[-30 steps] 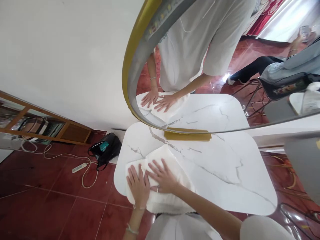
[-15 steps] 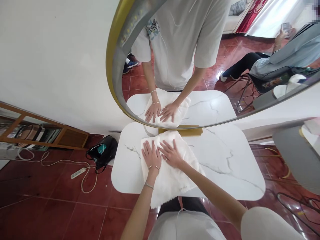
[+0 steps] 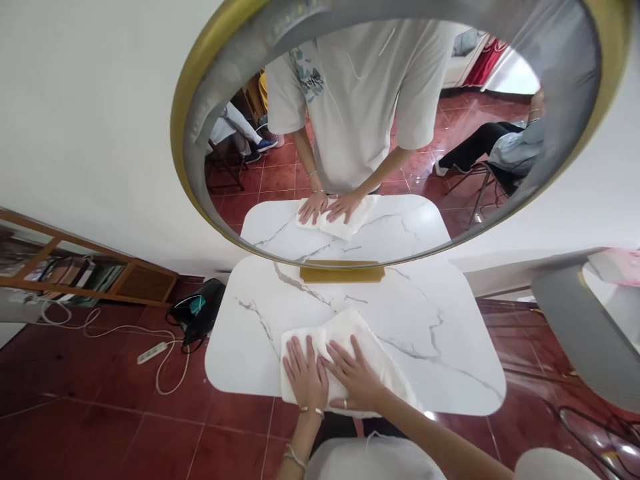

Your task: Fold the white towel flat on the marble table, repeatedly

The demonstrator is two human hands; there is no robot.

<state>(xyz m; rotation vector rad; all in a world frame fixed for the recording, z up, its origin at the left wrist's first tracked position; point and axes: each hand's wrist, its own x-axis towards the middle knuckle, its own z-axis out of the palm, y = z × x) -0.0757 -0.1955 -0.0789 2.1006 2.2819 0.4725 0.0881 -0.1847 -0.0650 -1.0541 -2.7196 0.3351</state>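
1. A salon-like room or a home dressing area; which of the two cannot be told.
2. Beyond the fingers (image 3: 327, 352), a large round gold-framed mirror (image 3: 200, 100) stands on a white marble-look table (image 3: 450, 333).
3. Left of the fingers lie glossy red floor tiles (image 3: 100, 427), a black bag (image 3: 197, 313) and a power strip (image 3: 153, 352).
4. The mirror reflects a seated person (image 3: 505, 143).

I've got both hands flat on the towel (image 3: 345, 333), left hand (image 3: 306, 379) just beside right hand (image 3: 356, 379), at the near edge of the table (image 3: 440, 333). The mirror (image 3: 350, 133) stands behind it, and a bag (image 3: 197, 315) lies on the floor to the left.
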